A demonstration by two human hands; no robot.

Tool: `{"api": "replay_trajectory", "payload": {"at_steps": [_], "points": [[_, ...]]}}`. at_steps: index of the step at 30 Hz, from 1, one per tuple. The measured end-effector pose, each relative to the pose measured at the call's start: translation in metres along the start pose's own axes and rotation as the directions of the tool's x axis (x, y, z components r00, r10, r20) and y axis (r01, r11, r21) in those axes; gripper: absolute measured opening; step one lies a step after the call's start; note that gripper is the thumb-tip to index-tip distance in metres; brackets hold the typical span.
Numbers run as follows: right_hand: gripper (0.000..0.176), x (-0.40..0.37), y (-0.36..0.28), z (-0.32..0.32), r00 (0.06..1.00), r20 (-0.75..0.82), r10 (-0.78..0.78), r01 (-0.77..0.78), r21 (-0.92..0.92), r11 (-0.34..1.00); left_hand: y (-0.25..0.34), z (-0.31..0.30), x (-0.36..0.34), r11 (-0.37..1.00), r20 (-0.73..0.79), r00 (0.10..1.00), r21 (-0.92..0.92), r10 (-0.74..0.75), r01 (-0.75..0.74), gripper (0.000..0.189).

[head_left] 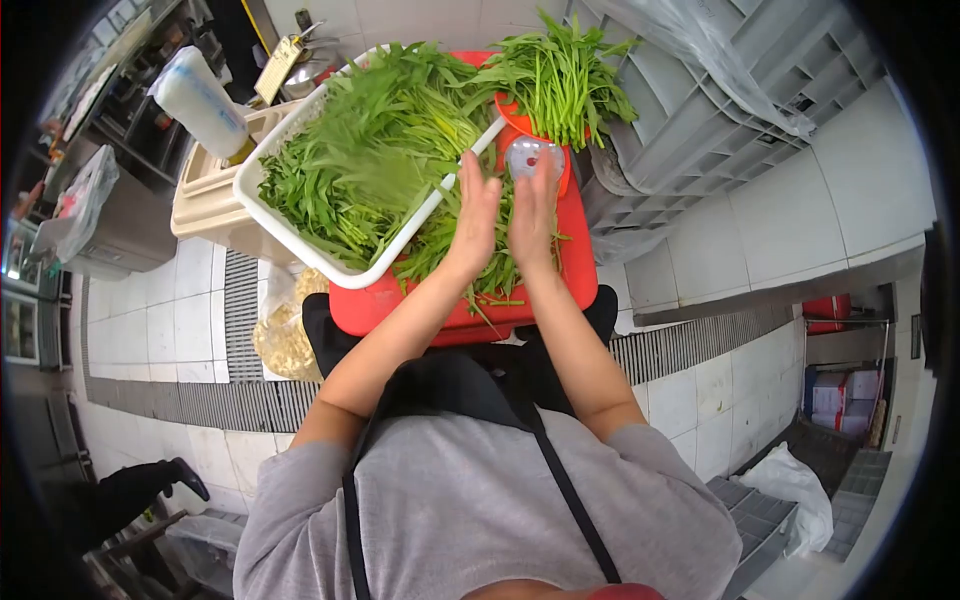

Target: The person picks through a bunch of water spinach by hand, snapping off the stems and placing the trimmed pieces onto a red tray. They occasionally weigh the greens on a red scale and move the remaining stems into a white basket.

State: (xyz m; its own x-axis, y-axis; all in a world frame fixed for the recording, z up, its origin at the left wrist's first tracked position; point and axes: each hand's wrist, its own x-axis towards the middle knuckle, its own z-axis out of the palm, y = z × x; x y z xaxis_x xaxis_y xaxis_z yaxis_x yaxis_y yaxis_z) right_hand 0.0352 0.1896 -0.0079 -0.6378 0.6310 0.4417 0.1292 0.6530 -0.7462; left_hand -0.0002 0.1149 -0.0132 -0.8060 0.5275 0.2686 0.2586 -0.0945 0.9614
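Note:
My left hand [477,215] is open, its fingers stretched out, beside the near right rim of a white plastic basket [405,232]. Facing it, my right hand [533,215] is also open and flat, just in front of a pale round disc [522,158] with holes. Leafy green stalks [330,190] fill the basket, and a blurred bunch of them seems to be in motion above the pile. Loose stems and leaves [430,250] lie between the basket and my hands. Beyond the disc, a bundle of green stalks [560,90] rests on an orange-red container [508,112].
Everything stands on a red surface [440,320] before my knees. Grey plastic crates [690,130] are stacked at the right. To the left are a beige bin [210,200] and a clear bag of yellowish pieces [285,335] on the floor. Someone's leg [140,490] shows at lower left.

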Motion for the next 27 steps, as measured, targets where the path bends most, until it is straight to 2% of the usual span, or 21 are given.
{"api": "replay_trajectory", "payload": {"at_steps": [1,2,3,5,6,7,8,10,12,14,16,17,18,19,20,21,22,24,25,26,27], "points": [[0.053,-0.011,-0.018,0.001,0.984,0.077,-0.161,0.134,0.279,0.951,-0.001,0.000,-0.001,1.000,-0.006,1.000,0.004,-0.005,0.005,0.065],[0.054,-0.022,-0.034,-0.001,0.939,0.108,-0.327,0.220,0.544,0.810,-0.002,0.000,-0.005,0.996,0.046,0.999,-0.090,-0.003,0.007,0.065],[0.053,-0.028,-0.050,-0.007,0.959,0.145,-0.244,0.156,0.448,0.880,-0.002,0.000,-0.009,0.983,0.094,0.996,-0.183,0.005,0.012,0.065],[0.055,-0.017,-0.030,-0.001,0.958,0.131,-0.255,0.148,0.534,0.833,-0.001,0.002,-0.010,0.933,0.174,0.983,-0.360,0.055,0.012,0.065],[0.056,-0.008,-0.014,0.003,0.961,0.114,-0.252,0.134,0.604,0.785,0.020,0.011,-0.022,0.926,0.148,0.984,-0.377,0.102,-0.040,0.064],[0.058,0.001,-0.009,0.004,0.965,0.101,-0.241,0.113,0.669,0.735,0.022,0.016,-0.031,0.965,0.137,0.974,-0.216,0.180,-0.148,0.062],[0.057,0.015,-0.006,0.008,0.902,0.380,0.207,-0.428,0.854,0.297,0.022,0.018,-0.036,0.966,0.144,0.955,-0.049,0.258,-0.254,0.060],[0.061,0.012,-0.023,-0.006,0.736,0.629,0.251,-0.656,0.754,0.033,0.023,0.016,-0.035,0.952,0.135,0.947,0.055,0.292,-0.301,0.064],[0.064,0.000,-0.035,-0.011,0.762,0.614,0.207,-0.636,0.769,0.060,0.021,0.012,-0.027,0.928,0.124,0.939,0.158,0.320,-0.337,0.068],[0.070,-0.015,-0.048,-0.009,0.815,0.569,0.114,-0.578,0.811,0.091,0.017,0.000,-0.004,0.941,0.169,0.971,0.267,0.168,-0.209,0.067],[0.076,-0.028,-0.059,-0.004,0.854,0.521,0.004,-0.518,0.849,0.105,0.014,-0.013,0.011,0.928,0.142,0.976,0.314,0.166,-0.203,0.065],[0.078,-0.033,-0.055,-0.006,0.790,0.613,0.003,-0.613,0.789,0.044,0.009,-0.019,0.018,0.886,0.105,0.980,0.418,0.171,-0.200,0.066],[0.078,-0.035,-0.052,-0.008,0.781,0.624,-0.005,-0.624,0.781,0.043,0.004,-0.025,0.024,0.834,0.073,0.981,0.518,0.180,-0.192,0.067],[0.075,-0.037,-0.051,-0.009,0.729,0.680,-0.072,-0.684,0.724,-0.087,-0.001,-0.032,0.029,0.751,0.054,0.967,0.620,0.248,-0.227,0.065],[0.072,-0.038,-0.049,-0.011,0.676,0.722,-0.146,-0.735,0.645,-0.208,-0.005,-0.041,0.035,0.749,0.042,0.969,0.626,0.245,-0.217,0.065],[0.063,-0.038,-0.050,-0.015,0.658,0.745,-0.109,-0.733,0.602,-0.316,-0.006,-0.053,0.039,0.606,-0.027,0.956,0.779,0.291,-0.162,0.063],[0.063,-0.039,-0.045,-0.020,0.651,0.750,-0.116,-0.741,0.594,-0.315,-0.007,-0.067,0.044,0.440,-0.082,0.934,0.894,0.348,-0.085,0.061],[0.055,-0.039,-0.031,-0.030,0.611,0.763,-0.210,-0.747,0.644,0.167,-0.021,-0.103,0.056,0.422,-0.073,0.959,0.905,0.273,-0.051,0.058],[0.042,-0.039,-0.028,-0.032,0.686,0.715,-0.137,-0.661,0.690,0.295,-0.024,-0.114,0.059,0.458,-0.054,0.969,0.887,0.242,-0.065,0.059],[0.042,-0.039,-0.024,-0.029,0.685,0.715,-0.141,-0.660,0.690,0.296,-0.028,-0.116,0.062,0.457,-0.057,0.968,0.887,0.244,-0.063,0.059],[0.036,-0.040,-0.020,-0.026,0.725,0.688,-0.032,-0.594,0.648,0.476,-0.023,-0.116,0.063,0.358,0.099,0.981,0.921,0.165,-0.154,0.062]]}}
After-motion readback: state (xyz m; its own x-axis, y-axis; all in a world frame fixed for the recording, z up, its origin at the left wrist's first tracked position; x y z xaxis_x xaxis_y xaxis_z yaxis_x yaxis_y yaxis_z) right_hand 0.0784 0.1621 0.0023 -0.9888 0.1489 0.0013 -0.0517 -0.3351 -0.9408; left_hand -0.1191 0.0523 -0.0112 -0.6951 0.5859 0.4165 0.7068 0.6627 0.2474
